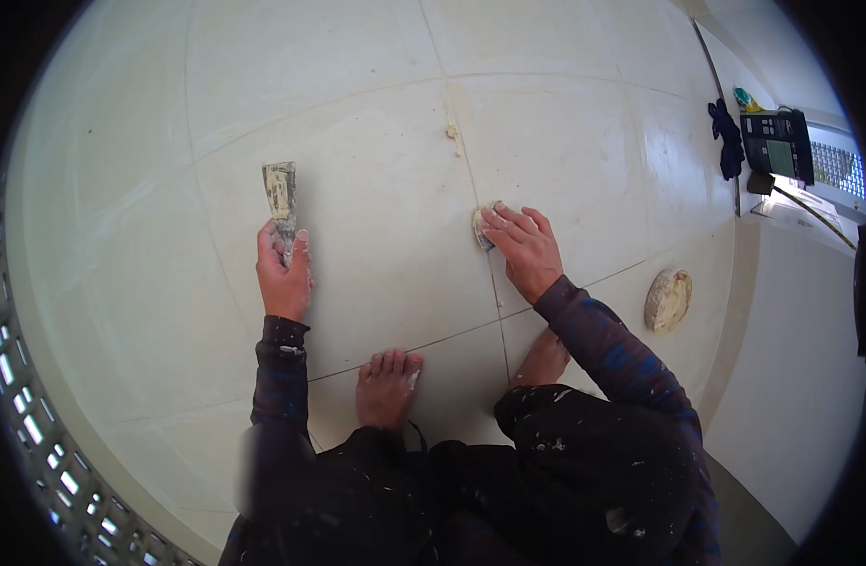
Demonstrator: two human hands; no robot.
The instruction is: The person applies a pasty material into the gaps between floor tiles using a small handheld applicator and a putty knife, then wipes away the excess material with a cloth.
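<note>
My left hand [286,274] is closed round the handle of a putty knife [280,189], its blade smeared with cream paste and raised above the tiles. With bent fingers, my right hand [524,243] presses a small flat spreader [483,229], coated in the same paste, onto a joint between floor tiles. Most of that spreader is hidden under the fingers. Lumps of cream grout [453,137] lie along the joint farther ahead. Right of my right forearm, a round bowl [652,304] of cream paste sits on the floor.
Large pale tiles [358,198] cover the floor, with my bare feet [388,389] on them. At the right, a ledge holds a dark glove [725,140], a black box [778,146] and a long-handled tool [810,209]. A perforated panel [37,424] curves along the left.
</note>
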